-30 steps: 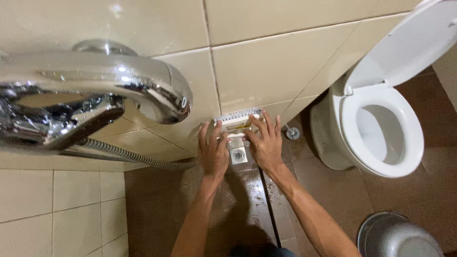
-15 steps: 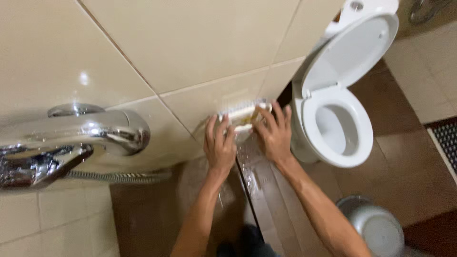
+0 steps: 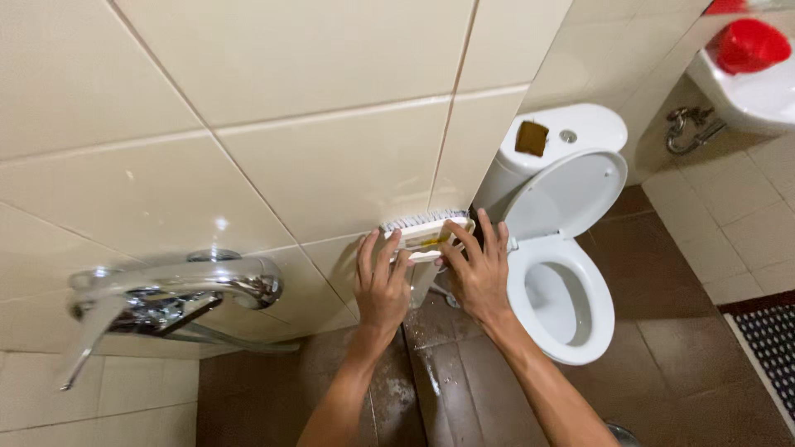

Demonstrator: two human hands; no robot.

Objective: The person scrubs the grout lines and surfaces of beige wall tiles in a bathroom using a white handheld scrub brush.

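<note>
Both my hands press a white scrubbing brush [image 3: 422,232] against the beige wall tiles low down, its bristles pointing up toward the wall. My left hand [image 3: 381,285] lies on the brush's left end with fingers spread over it. My right hand [image 3: 480,269] grips the right end, fingers splayed across its back. The brush has a yellow mark on its back. Both forearms reach in from the bottom of the view.
A white toilet [image 3: 559,281] with its lid raised stands just right of my hands, a brown thing on its tank [image 3: 532,137]. A chrome tap [image 3: 174,294] with a hose juts out at left. Wet brown floor tiles [image 3: 447,372] lie below; a sink [image 3: 749,79] sits at top right.
The brush and both hands have shifted right along the wall toward the toilet. The view has tilted up, showing the tank and sink; the floor drain and metal basin have left the view.
</note>
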